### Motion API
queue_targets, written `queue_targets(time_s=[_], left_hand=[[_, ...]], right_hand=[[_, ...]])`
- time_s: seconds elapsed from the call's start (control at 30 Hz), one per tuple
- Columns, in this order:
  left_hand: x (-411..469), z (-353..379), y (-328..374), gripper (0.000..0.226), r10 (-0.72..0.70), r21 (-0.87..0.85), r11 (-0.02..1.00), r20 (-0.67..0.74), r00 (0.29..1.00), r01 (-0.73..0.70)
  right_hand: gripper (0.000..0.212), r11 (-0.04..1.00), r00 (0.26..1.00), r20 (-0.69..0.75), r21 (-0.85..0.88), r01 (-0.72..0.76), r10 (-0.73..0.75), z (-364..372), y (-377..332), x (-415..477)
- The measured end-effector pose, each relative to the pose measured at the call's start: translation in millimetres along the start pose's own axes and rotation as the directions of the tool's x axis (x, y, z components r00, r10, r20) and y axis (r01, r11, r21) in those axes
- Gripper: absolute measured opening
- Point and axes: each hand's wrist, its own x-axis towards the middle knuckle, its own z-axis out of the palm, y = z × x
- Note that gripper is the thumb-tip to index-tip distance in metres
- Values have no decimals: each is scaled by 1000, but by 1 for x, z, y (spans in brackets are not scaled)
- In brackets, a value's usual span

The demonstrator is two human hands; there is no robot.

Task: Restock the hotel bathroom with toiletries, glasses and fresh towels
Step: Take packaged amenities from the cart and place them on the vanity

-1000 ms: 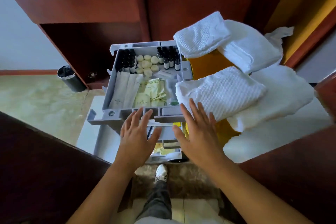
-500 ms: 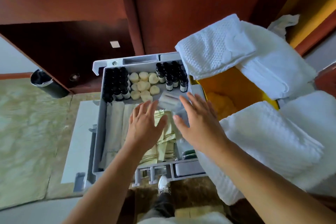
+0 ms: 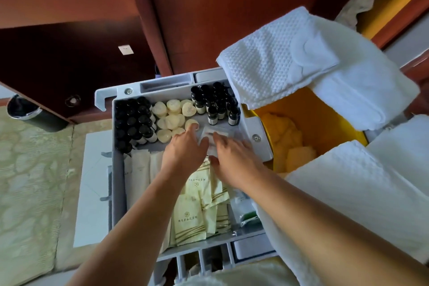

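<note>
Both hands reach into the grey cart tray (image 3: pixel 117 169). The left hand (image 3: pixel 185 150) lies palm down with fingers spread, one fingertip touching a round soap (image 3: pixel 191 123). The right hand (image 3: pixel 234 158), also open, rests its fingers on a clear packet (image 3: pixel 218 133) at the tray's far right. Dark bottles (image 3: pixel 134 121) fill the far left corner; yellow sachets (image 3: pixel 188 218) lie nearer. Folded white towels (image 3: pixel 274 58) sit to the right.

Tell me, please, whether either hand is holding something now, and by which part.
Nothing is clearly held. The fingers of the left hand and the right hand rest on a clear plastic packet in the grey tray, at its near edge; no closed grip shows.
</note>
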Motion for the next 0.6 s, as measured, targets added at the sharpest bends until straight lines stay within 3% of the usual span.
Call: queue_targets(time_s=[0.27,0.4,0.6], left_hand=[[8,4,0,55,-45,-46,998,4,999,45],[12,5,3,40,-36,-75,997,-54,998,32],[12,8,7,41,-19,-150,989,-101,995,4]], right_hand=[[71,999,999,37,-32,-15,16,-3,-9,-9],[72,998,998,60,-53,-19,22,-1,-11,-11],[73,999,995,91,-35,-25,28,0,-9,-15]])
